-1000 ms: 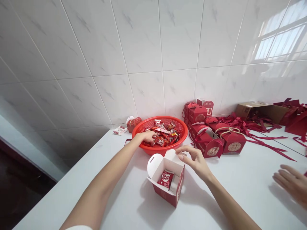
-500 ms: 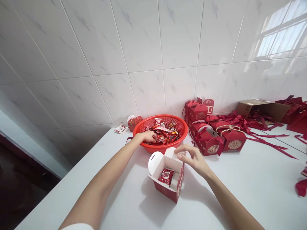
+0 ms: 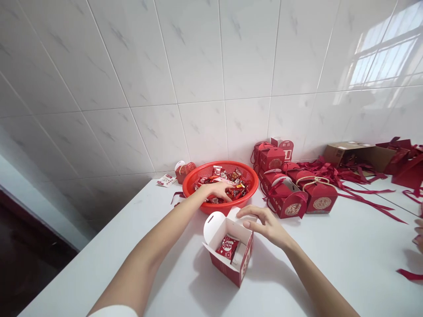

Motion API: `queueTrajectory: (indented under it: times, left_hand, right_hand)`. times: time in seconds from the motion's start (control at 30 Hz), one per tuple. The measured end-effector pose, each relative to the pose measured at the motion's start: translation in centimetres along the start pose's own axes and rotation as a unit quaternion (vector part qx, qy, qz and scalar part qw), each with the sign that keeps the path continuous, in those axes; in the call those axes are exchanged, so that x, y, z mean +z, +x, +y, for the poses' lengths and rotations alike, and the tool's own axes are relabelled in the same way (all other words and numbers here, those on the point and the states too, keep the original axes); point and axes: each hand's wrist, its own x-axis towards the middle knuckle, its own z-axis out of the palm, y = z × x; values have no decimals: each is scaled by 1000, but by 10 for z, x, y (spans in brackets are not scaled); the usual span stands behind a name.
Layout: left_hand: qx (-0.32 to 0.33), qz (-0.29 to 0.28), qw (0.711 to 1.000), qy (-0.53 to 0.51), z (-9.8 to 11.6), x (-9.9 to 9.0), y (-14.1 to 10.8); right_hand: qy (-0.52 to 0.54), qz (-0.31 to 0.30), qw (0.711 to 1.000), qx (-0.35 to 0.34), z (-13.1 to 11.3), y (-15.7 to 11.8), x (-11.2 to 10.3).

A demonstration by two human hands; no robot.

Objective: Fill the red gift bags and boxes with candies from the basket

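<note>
My left hand [image 3: 220, 190] reaches into a red plastic basket [image 3: 253, 187] of wrapped sweets [image 3: 236, 176]. Its fingers are apart and stretched over the sweets; I see nothing held in them. In front of the basket stands a red gift box [image 3: 228, 269], white inside, with its flaps up. A red sweet packet with white lettering [image 3: 228, 245] lies in the box beside a pale piece I cannot make out. At the box's back right corner, my right hand [image 3: 266, 224] rests against the white flap, thumb and fingers apart and slightly curved.
Several closed red gift boxes [image 3: 321, 203] stand right of the basket. Red ribbons [image 3: 366, 200] trail from beside a cardboard carton [image 3: 348, 149]. A printed card [image 3: 166, 180] and a small red box [image 3: 185, 171] are at the left. Another person's hand [image 3: 419, 233] shows at the right edge.
My left hand has moved right across the sweets, and its fingers have come up and spread. My right hand stays by the flap. Another person's hand has come into view at the right.
</note>
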Motion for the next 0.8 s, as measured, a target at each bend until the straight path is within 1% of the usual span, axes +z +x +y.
queueTrajectory:
  times: [0.07, 0.13, 0.23, 0.3, 0.37, 0.47, 0.6, 0.67, 0.8]
  left_hand:
    - [-13, -19, 1000, 9, 6, 4, 7]
    - [-32, -22, 999, 10, 7, 8, 10]
    - [-44, -30, 999, -3, 4, 8, 5]
    - [-47, -26, 998, -14, 1, 5, -2]
    - [-48, 0, 999, -25, -3, 2, -9]
    - [-46, 52, 997, -40, -7, -3, -17]
    - [-46, 106, 992, -56, -16, -5, -25]
    - [-49, 121, 989, -64, -21, -5, -29]
    - [-56, 135, 986, -76, -27, -5, -35]
  right_hand:
    - [-3, 0, 1000, 0, 0, 0, 0]
    - [-5, 0, 1000, 1, -1, -1, 0]
    - [-9, -1, 1000, 0, -2, -1, 0]
    - [-8, -1, 1000, -3, -3, -1, 0]
    - [-7, -1, 1000, -5, -2, -1, 0]
    - [-6, 1, 1000, -3, -1, -1, 0]
    - [-5, 0, 1000, -4, -1, -1, 0]
    - [-7, 0, 1000, -6, -1, -1, 0]
    - [-7, 2, 1000, -9, -1, -1, 0]
